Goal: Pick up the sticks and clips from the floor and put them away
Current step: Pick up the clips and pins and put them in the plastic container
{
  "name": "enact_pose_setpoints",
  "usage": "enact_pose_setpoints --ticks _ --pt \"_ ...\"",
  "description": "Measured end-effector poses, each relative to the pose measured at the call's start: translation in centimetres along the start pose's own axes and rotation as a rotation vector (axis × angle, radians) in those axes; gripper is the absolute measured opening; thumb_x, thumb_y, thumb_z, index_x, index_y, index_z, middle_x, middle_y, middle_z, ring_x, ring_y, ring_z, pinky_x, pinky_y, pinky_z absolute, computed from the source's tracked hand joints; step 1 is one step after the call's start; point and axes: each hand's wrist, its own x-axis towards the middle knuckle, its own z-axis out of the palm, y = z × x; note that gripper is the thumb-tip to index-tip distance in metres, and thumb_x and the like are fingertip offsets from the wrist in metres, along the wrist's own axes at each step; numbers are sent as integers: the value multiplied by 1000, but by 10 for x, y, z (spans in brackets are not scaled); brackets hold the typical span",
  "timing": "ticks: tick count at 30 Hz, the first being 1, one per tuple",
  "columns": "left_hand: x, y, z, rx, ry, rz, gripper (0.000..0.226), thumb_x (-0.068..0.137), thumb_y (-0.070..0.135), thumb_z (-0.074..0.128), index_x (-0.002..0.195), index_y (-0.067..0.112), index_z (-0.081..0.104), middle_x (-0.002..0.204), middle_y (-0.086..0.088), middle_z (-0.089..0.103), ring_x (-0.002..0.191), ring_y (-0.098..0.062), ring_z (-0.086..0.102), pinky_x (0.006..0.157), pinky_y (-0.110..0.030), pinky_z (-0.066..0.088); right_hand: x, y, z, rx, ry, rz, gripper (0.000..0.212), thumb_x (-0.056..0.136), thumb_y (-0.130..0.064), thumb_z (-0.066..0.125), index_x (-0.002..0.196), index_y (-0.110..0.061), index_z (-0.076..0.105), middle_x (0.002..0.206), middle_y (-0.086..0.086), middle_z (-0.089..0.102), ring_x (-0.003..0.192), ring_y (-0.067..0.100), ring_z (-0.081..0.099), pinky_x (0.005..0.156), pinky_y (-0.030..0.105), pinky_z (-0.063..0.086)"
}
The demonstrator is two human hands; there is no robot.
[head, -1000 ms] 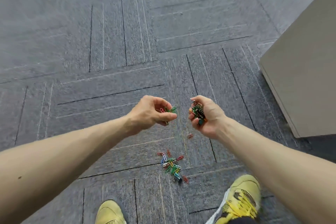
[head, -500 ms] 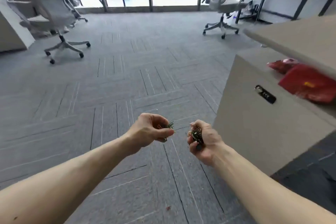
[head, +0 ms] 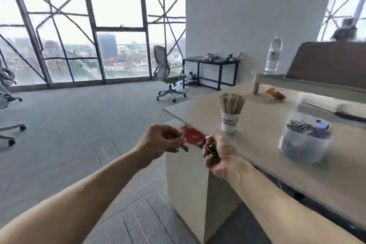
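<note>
My left hand (head: pixel 158 140) is closed around a few coloured paper clips (head: pixel 179 135), held at chest height left of the desk corner. My right hand (head: pixel 219 152) grips a bigger bunch of clips (head: pixel 211 147), close beside the left hand. On the desk (head: pixel 267 164) a white paper cup (head: pixel 229 123) stands full of wooden sticks (head: pixel 231 103). To its right sits a clear plastic tub (head: pixel 303 142) with clips inside, blurred by motion. The floor pile is out of view.
A red packet (head: pixel 193 134) lies on the cabinet (head: pixel 186 180) under the desk edge, just behind my hands. A water bottle (head: pixel 274 54) stands on a raised shelf. A swivel chair (head: pixel 168 73) and a dark side table (head: pixel 210 61) stand near the windows.
The view has swung up from the carpet to the desk. Both hands rose with the clips still held and now sit beside the desk corner. The floor pile and shoes left the frame.
</note>
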Motion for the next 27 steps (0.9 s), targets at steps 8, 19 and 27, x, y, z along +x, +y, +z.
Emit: enact_pose_setpoints --ticks 8,19,27 --pt "9 94 117 -11 -133 116 11 78 9 81 84 7 72 61 1 67 53 -10 63 48 -23 54 -90 -93 -94 43 203 -214 22 87 -13 57 65 -17 51 50 4 51 37 12 46 31 12 28" --pt "68 144 232 11 -226 200 16 74 9 85 82 1 73 68 -6 69 59 -15 65 67 -31 61 -119 -185 -172 2 402 -356 20 83 -14 58 64 -16 52 56 6 50 34 13 45 32 11 30" --pt "125 146 284 144 -251 197 14 72 10 86 77 7 73 71 -9 72 59 -16 68 68 -34 62 -84 -234 -188 -78 462 -364 22 84 -9 56 63 -13 52 53 8 49 32 13 43 31 13 30"
